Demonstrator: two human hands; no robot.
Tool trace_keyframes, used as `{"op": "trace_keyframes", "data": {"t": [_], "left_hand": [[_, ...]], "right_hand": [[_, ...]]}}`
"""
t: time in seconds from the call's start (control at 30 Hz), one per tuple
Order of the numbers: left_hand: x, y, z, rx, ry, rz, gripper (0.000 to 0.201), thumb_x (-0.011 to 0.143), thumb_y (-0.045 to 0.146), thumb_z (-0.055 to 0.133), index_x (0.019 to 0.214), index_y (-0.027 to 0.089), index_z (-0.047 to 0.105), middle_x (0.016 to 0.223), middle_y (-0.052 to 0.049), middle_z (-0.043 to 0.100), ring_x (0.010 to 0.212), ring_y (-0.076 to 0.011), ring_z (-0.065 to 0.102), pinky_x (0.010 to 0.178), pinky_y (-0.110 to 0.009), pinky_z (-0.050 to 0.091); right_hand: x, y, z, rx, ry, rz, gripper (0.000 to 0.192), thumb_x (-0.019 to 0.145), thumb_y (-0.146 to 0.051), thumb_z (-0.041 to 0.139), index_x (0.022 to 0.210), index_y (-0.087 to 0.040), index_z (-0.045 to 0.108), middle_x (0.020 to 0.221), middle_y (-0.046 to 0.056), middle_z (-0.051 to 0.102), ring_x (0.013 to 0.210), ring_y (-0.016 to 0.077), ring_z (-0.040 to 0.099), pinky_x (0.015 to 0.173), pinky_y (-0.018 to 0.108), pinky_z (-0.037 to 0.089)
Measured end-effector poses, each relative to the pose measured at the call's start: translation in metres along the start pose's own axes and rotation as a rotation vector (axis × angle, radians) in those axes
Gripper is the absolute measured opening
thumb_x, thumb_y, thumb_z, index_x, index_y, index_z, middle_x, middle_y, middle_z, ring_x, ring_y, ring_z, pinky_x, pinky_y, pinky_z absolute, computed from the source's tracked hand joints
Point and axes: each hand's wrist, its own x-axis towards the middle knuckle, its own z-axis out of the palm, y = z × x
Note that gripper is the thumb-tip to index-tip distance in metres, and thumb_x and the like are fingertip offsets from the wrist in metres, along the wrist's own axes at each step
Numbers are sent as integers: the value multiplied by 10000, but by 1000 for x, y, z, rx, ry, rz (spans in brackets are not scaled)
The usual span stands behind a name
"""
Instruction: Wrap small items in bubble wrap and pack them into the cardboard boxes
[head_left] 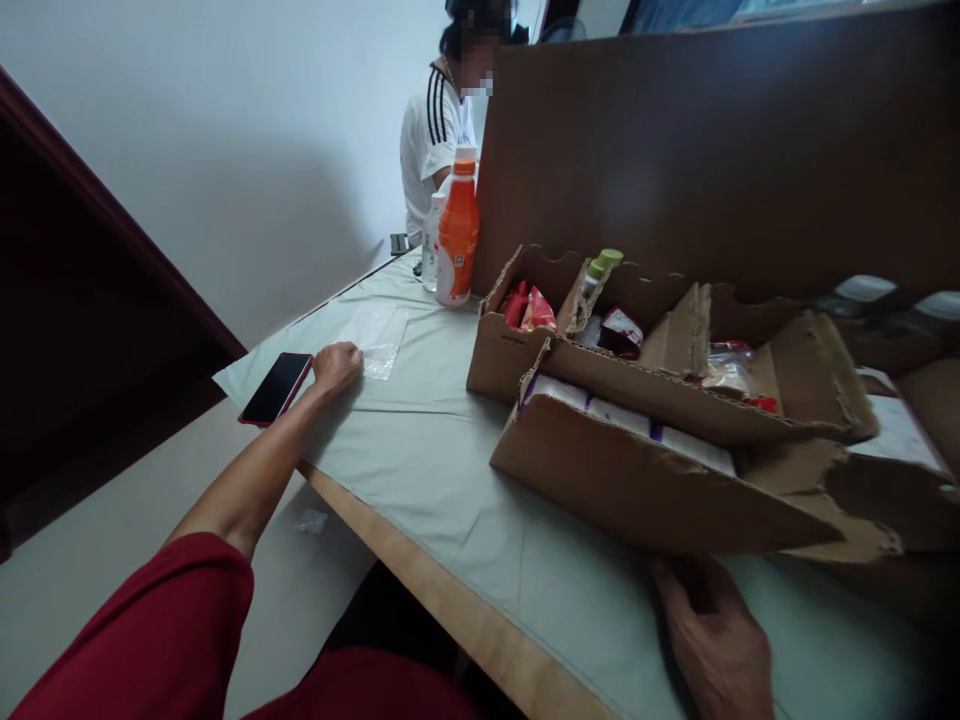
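Observation:
My left hand [337, 367] rests on the table with its fingers curled closed at the near edge of a clear bubble-wrap bag [382, 340]. Just left of that hand lies a dark-screened phone [277, 388] in a red case, at the table's corner. My right hand [716, 640] is low at the right, close below the front of a cardboard tray [637, 490]. Its fingers are bent and partly in shadow, with a dark edge along the thumb side; what they hold, if anything, is hard to make out. White packs [622, 415] with purple marks sit in the tray.
Behind stands a divided cardboard box [510, 345] with red packets [529, 305] and other packaged goods. An orange bottle [459, 235] and a clear bottle [433, 245] stand to its left. A tall brown panel [712, 150] rises behind. A person [442, 130] is beyond the table [442, 440].

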Motion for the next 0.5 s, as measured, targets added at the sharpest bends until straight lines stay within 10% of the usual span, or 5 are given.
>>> {"op": "trace_keyframes", "data": {"t": [0.3,0.5], "left_hand": [[0,7,-43,-63,-71,-8,400,976,396,666,1303,171,615,1318,-94,633,1121,-269,663,928,-469,592],[-85,32,-55,-117,50,191,217,927,243,592,1017,127,751,1054,-107,755,1075,-297,672,902,-358,502]], "right_hand": [[-1,-13,-4,64,-43,-80,515,688,-612,590,966,-191,694,918,134,762,859,330,700,779,448,528],[-27,-12,-39,222,-56,-8,543,698,-588,684,1062,-189,739,1081,142,764,985,310,708,893,441,553]]}}
